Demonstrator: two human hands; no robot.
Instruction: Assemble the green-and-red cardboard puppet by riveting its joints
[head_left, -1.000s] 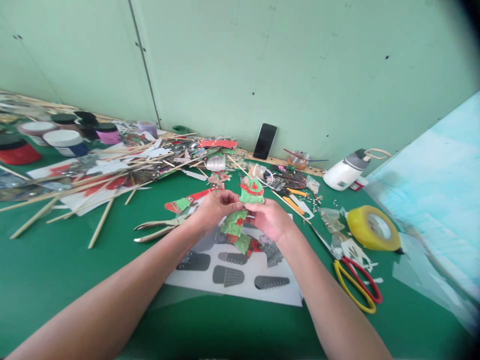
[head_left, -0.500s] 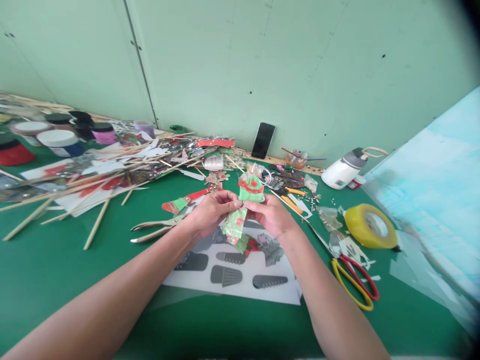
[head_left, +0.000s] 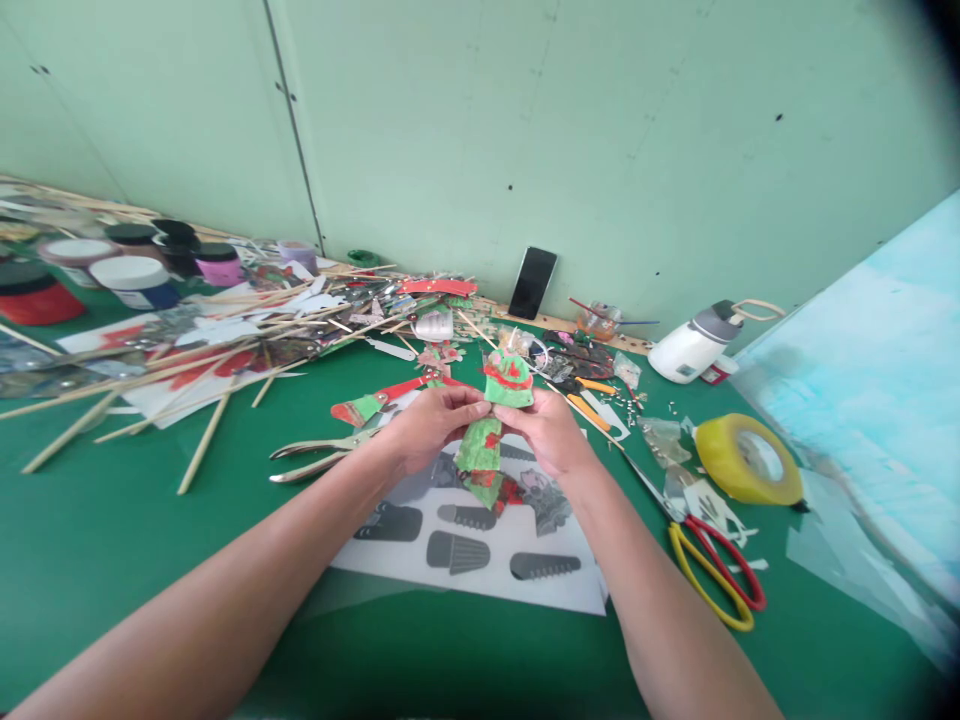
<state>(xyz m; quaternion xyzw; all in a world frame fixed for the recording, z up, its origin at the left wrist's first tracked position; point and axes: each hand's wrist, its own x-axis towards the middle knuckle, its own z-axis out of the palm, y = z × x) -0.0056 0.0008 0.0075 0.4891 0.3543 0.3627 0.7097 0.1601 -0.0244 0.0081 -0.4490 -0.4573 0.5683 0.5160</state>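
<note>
Between my fingertips is a painted green-and-red cutout (head_left: 508, 382), its upper part rounded with a red band. Below the fingers hangs a green strip (head_left: 480, 447) with red spots; the join between the two is hidden by my fingertips. My left hand (head_left: 431, 425) pinches the cutout from the left, thumb and forefinger closed. From the right, my right hand (head_left: 551, 430) pinches it too, its thumb near the left one. Under both hands lies a white sheet (head_left: 487, 585) printed with grey shapes, with another green-and-red piece (head_left: 484, 490) on it.
Pliers (head_left: 311, 462) and a red-green jointed strip (head_left: 360, 408) lie left of the hands. Scissors (head_left: 716, 570) and yellow tape (head_left: 750, 460) sit at right. Thin sticks (head_left: 202, 440) and paint jars (head_left: 131, 280) crowd the left. A phone (head_left: 534, 283) leans on the wall.
The green strip has turned slightly and its face shows more evenly, with less shine. Both hands keep their pinch. The whole view has shifted slightly.
</note>
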